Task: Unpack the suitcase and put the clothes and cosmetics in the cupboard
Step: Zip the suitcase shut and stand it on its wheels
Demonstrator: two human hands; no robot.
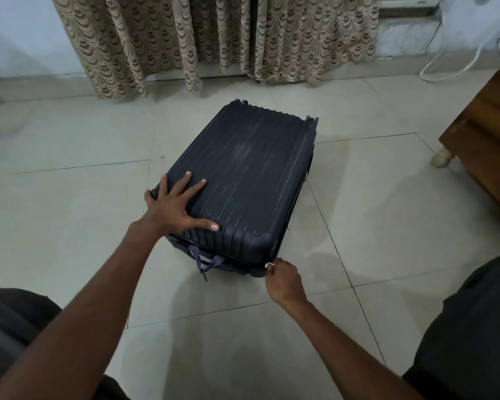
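Meanwhile, your left hand (175,210) presses flat and spread on the closed suitcase (243,180); your right hand (283,280) pinches its zipper pull (270,265).

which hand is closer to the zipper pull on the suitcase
Right. The right hand pinches the zipper pull at the suitcase's near right corner. The left hand lies flat with fingers spread on the lid's near left part, well away from it.
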